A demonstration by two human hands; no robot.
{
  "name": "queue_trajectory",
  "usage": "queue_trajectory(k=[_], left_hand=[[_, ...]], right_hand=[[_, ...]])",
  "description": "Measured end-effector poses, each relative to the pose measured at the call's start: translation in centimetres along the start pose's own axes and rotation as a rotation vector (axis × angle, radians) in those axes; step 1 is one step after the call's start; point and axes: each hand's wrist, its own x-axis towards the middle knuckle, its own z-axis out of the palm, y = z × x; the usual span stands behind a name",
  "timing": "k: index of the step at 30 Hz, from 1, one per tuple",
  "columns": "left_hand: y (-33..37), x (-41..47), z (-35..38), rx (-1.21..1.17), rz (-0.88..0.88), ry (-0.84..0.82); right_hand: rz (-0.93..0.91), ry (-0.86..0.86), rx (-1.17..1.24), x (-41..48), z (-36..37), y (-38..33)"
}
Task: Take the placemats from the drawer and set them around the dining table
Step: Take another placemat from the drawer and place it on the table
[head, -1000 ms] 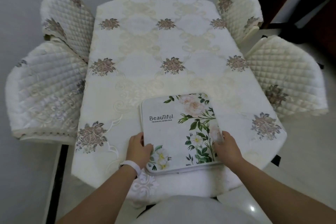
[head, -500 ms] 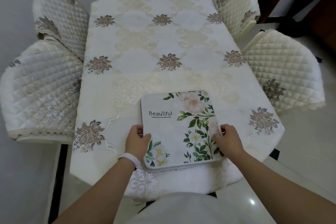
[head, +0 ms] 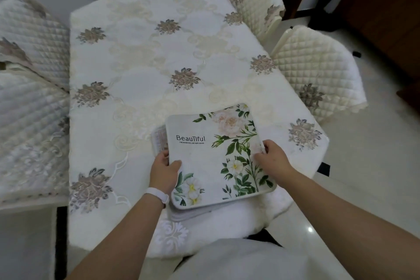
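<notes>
Left hand [head: 162, 171] pinches the left edge of the top placemat [head: 216, 154], right hand [head: 271, 159] grips its right edge, over the stack [head: 188, 211] at the table's [head: 136, 88] near end. None set around yet.

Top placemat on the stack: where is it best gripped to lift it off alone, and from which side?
Grip the top placemat at its left and right edges, as the left hand and right hand do now. It lies flat and slightly skewed on the stack, so those edges are reachable from the near side.
</notes>
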Motion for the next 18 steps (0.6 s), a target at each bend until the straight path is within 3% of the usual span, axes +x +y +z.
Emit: queue_trajectory(k=[7,18], left_hand=[[2.2,0.1,5.5,0.001,0.062,-0.168],[5.0,-7.7,18.5,0.123,0.194,-0.292]], right_hand=[[0.066,0.174,0.122,-1.7,-5.6,2.7],[0.077,0.259,0.327,-4.0,-17.5,12.8]])
